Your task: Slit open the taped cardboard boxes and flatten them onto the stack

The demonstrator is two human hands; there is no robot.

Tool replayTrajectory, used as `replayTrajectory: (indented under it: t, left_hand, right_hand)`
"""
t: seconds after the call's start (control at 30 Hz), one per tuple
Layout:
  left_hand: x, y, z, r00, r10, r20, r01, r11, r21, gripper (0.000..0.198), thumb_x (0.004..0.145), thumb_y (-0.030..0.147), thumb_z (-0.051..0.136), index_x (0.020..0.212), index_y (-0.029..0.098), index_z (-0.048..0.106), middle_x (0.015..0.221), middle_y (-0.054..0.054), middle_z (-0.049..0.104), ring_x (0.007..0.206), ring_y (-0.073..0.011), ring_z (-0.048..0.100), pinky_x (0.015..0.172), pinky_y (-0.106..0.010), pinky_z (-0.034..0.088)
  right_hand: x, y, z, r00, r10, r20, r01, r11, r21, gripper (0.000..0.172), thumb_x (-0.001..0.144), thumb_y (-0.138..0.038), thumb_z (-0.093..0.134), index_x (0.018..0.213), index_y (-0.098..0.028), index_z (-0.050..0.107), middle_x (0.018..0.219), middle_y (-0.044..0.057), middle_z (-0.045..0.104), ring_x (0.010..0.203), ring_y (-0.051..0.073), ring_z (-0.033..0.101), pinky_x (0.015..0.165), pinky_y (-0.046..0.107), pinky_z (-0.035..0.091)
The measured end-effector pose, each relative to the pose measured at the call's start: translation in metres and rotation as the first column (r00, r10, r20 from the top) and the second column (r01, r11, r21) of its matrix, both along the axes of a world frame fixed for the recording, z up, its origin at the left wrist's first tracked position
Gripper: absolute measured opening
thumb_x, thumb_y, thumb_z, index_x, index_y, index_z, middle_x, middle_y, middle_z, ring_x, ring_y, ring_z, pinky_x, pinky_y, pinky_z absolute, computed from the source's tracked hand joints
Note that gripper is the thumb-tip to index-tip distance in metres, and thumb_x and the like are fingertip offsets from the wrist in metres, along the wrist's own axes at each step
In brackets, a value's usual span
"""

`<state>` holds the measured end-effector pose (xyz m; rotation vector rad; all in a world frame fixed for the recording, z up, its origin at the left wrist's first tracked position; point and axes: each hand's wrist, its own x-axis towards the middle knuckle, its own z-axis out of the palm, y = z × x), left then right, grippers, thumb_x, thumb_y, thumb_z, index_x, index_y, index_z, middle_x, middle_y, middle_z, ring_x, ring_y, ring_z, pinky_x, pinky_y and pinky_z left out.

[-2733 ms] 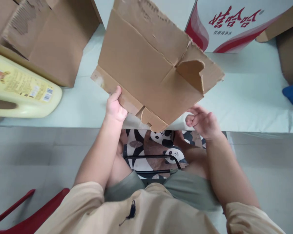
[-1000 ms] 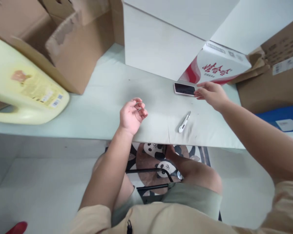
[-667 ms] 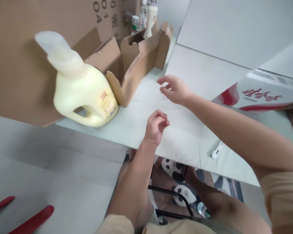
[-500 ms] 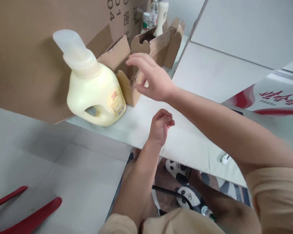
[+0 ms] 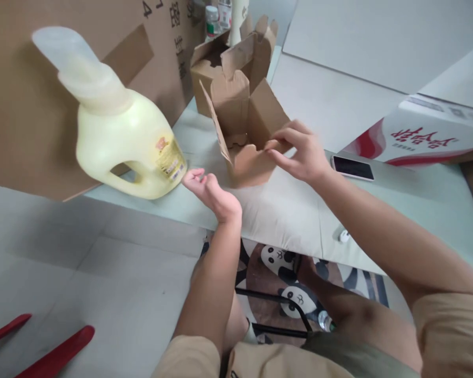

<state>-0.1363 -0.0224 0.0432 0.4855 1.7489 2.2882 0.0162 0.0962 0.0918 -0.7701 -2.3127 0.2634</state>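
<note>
A small open cardboard box [image 5: 242, 131] with raised flaps stands on the pale table [image 5: 284, 215]. My right hand [image 5: 299, 155] pinches the box's right flap between thumb and fingers. My left hand [image 5: 208, 191] lies palm up at the table's near edge, fingers loosely apart and holding nothing, between the box and a pale yellow jug [image 5: 122, 136] with a handle and a white cap.
A phone [image 5: 352, 168] lies face up to the right of the box, beside a red-and-white carton [image 5: 425, 142]. A small white pen-like object [image 5: 343, 236] lies at the table edge. Large cardboard sheets [image 5: 31, 105] stand on the left, with another box and bottles behind.
My right hand swung from the phone to the left, reached the small box and drew it nearer by its flap. My left hand uncurled and moved towards the jug. The earlier large cardboard piece is gone.
</note>
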Motion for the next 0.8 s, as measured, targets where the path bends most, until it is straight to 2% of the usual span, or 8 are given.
replayTrajectory:
  t: [0.1, 0.17, 0.3, 0.33, 0.43, 0.53, 0.7, 0.8]
  left_hand:
    - [-0.003, 0.012, -0.006, 0.996, -0.076, 0.052, 0.074, 0.997, 0.037, 0.013, 0.089, 0.033, 0.038, 0.101, 0.027, 0.040, 0.117, -0.004, 0.049, 0.124, -0.0194, 0.050, 0.110, -0.032, 0.036]
    - [-0.001, 0.019, -0.008, 0.954, -0.276, 0.118, 0.268, 0.960, 0.078, 0.024, 0.091, 0.041, 0.037, 0.108, 0.029, 0.046, 0.132, -0.004, 0.056, 0.135, -0.0191, 0.051, 0.109, -0.031, 0.039]
    - [0.023, 0.027, -0.006, 0.702, -0.701, 0.125, 0.672, 0.711, 0.207, 0.045, 0.090, 0.062, 0.043, 0.116, 0.029, 0.060, 0.141, -0.005, 0.065, 0.142, -0.0217, 0.054, 0.110, -0.033, 0.045]
    - [0.032, 0.027, -0.005, 0.641, -0.762, 0.090, 0.730, 0.642, 0.236, 0.048, 0.089, 0.065, 0.046, 0.115, 0.028, 0.063, 0.138, -0.006, 0.067, 0.141, -0.0230, 0.056, 0.112, -0.035, 0.045]
    - [0.059, 0.027, -0.005, 0.544, -0.838, 0.037, 0.804, 0.534, 0.262, 0.056, 0.087, 0.076, 0.049, 0.104, 0.026, 0.069, 0.124, -0.007, 0.073, 0.131, -0.0267, 0.063, 0.114, -0.038, 0.047]
    - [0.077, 0.029, -0.007, 0.559, -0.829, 0.008, 0.817, 0.552, 0.163, 0.061, 0.083, 0.082, 0.054, 0.094, 0.025, 0.071, 0.113, -0.008, 0.074, 0.122, -0.0273, 0.068, 0.110, -0.040, 0.051]
    - [0.085, 0.036, -0.013, 0.598, -0.789, -0.141, 0.801, 0.596, 0.054, 0.045, 0.085, 0.068, 0.067, 0.078, 0.024, 0.069, 0.096, -0.005, 0.071, 0.106, -0.0220, 0.069, 0.106, -0.036, 0.052]
    - [0.086, 0.038, -0.015, 0.594, -0.788, -0.160, 0.796, 0.605, -0.026, 0.029, 0.084, 0.053, 0.075, 0.092, 0.026, 0.069, 0.094, -0.002, 0.067, 0.100, -0.0196, 0.068, 0.098, -0.032, 0.052]
  right_hand:
    - [0.069, -0.044, 0.014, 0.997, 0.018, -0.071, -0.015, 0.999, 0.038, 0.022, 0.088, -0.041, 0.071, 0.074, -0.024, 0.069, 0.083, 0.006, 0.061, 0.074, 0.019, 0.061, 0.066, 0.037, 0.052]
    - [0.114, -0.077, 0.020, 0.987, 0.106, -0.120, -0.101, 0.994, 0.048, 0.016, 0.085, -0.032, 0.076, 0.072, -0.025, 0.068, 0.078, 0.004, 0.058, 0.071, 0.018, 0.061, 0.058, 0.035, 0.049]
    - [0.175, -0.130, 0.003, 0.975, 0.015, -0.222, -0.011, 1.000, 0.021, 0.011, 0.083, -0.030, 0.077, 0.080, -0.027, 0.067, 0.090, 0.006, 0.055, 0.079, 0.021, 0.061, 0.059, 0.037, 0.054]
    - [0.181, -0.138, -0.007, 0.957, -0.081, -0.278, 0.087, 0.996, 0.009, 0.015, 0.080, -0.031, 0.081, 0.090, -0.030, 0.069, 0.103, 0.007, 0.058, 0.091, 0.024, 0.063, 0.067, 0.039, 0.058]
    - [0.181, -0.148, -0.038, 0.829, -0.298, -0.473, 0.253, 0.954, -0.158, 0.075, 0.073, -0.027, 0.087, 0.138, -0.046, 0.055, 0.145, 0.005, 0.050, 0.118, 0.026, 0.063, 0.088, 0.042, 0.063]
    - [0.175, -0.149, -0.054, 0.771, -0.372, -0.517, 0.166, 0.901, -0.401, 0.097, 0.081, -0.021, 0.080, 0.154, -0.056, 0.027, 0.134, 0.002, 0.062, 0.102, 0.021, 0.071, 0.084, 0.039, 0.065]
    - [0.184, -0.150, -0.061, 0.855, -0.293, -0.429, 0.102, 0.905, -0.414, 0.038, 0.090, -0.026, 0.070, 0.127, -0.036, 0.069, 0.128, 0.007, 0.070, 0.121, 0.029, 0.069, 0.102, 0.051, 0.061]
    - [0.192, -0.151, -0.067, 0.888, -0.163, -0.429, -0.005, 0.931, -0.365, 0.049, 0.091, -0.047, 0.071, 0.139, -0.037, 0.065, 0.140, 0.010, 0.064, 0.131, 0.032, 0.063, 0.111, 0.054, 0.055]
